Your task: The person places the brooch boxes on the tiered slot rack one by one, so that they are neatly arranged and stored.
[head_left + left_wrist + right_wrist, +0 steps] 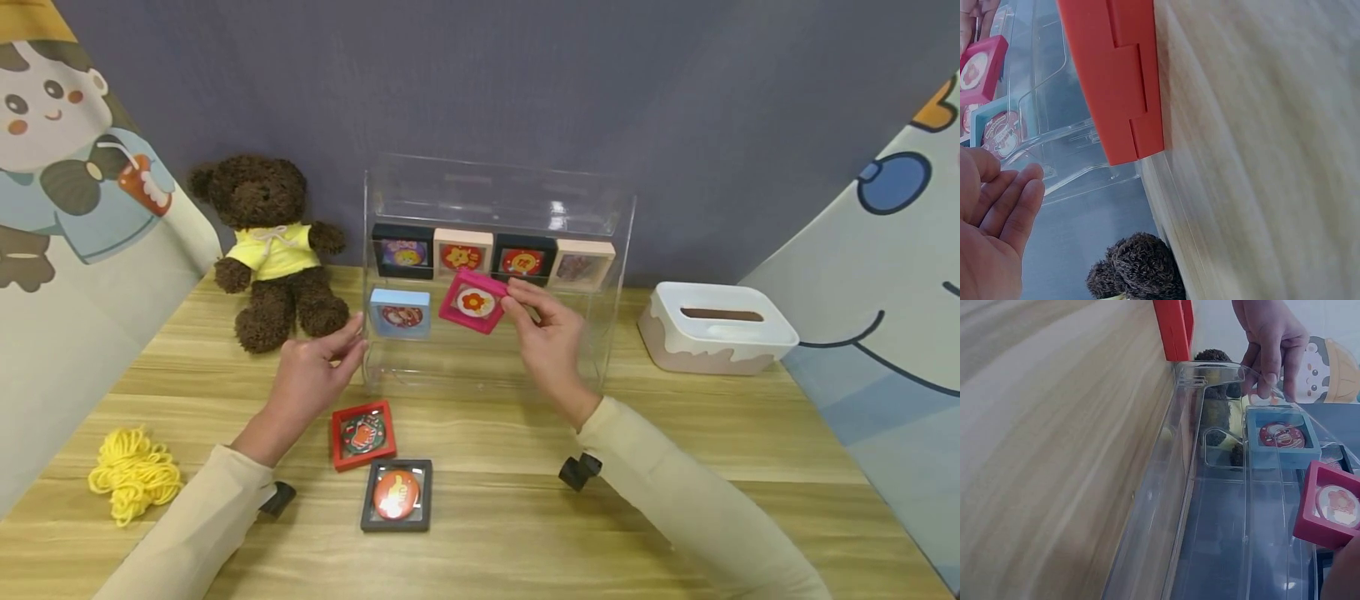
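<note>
A clear display stand (pixel 480 371) stands upright on the table. At its left side edge, my left hand (pixel 318 367) pinches the clear plastic between thumb and fingers. My right hand (pixel 551 337) grips a pink square frame (pixel 447 308) by its right side, tilted, in front of the stand's lower tier. Inside the pink frame is a round badge with a red flower. To its left, a light blue frame (pixel 401 301) sits on that lower tier. Behind, the upper tier bears a row of black and cream frames, among them a cream frame (pixel 582 248) at the right end.
On the table before the stand lie a red frame (pixel 340 437) and a dark grey frame (pixel 396 527). A brown teddy bear (pixel 273 250) sits at the left, yellow yarn (pixel 135 475) lies nearer me, and a white-topped tissue box (pixel 720 329) stands at the right.
</note>
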`<state>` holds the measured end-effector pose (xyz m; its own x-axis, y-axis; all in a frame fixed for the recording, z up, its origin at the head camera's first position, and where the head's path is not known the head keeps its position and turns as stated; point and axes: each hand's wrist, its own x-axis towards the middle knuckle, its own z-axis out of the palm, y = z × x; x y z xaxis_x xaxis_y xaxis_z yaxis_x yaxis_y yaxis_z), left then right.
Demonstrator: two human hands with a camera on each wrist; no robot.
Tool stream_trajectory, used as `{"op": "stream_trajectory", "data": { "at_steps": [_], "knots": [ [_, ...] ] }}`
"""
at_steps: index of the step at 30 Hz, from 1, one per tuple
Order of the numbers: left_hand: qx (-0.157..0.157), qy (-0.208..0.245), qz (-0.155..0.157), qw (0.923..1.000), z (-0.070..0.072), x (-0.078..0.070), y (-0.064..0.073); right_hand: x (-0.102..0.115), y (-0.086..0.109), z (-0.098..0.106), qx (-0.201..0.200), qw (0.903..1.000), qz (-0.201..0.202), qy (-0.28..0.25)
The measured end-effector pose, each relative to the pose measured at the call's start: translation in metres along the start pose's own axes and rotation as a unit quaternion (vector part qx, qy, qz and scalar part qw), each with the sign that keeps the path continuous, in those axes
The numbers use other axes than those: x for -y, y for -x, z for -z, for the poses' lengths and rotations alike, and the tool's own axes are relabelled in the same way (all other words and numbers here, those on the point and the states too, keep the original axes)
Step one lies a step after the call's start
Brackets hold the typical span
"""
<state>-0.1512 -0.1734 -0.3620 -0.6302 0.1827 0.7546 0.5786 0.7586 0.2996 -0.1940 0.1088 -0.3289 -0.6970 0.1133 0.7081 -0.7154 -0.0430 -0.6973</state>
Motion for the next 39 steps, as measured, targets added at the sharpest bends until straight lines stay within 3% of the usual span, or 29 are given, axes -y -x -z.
{"op": "stream_trajectory", "data": {
  "at_steps": [7, 13, 39],
  "knots": [
    [0.0, 0.002, 0.005, 1.0, 0.0, 0.0, 0.0, -0.003, -0.004, -0.007, 0.005, 0.9995, 0.013, 0.029],
    [0.001, 0.001, 0.007, 1.0, 0.0, 0.001, 0.0, 0.01, -0.003, -0.014, 0.009, 0.9989, -0.015, 0.043],
    [0.001, 0.007, 0.007, 1.0, 0.0, 0.0, 0.0, 0.008, 0.008, -0.02, 0.061, 0.9973, -0.014, 0.038]
  ]
}}
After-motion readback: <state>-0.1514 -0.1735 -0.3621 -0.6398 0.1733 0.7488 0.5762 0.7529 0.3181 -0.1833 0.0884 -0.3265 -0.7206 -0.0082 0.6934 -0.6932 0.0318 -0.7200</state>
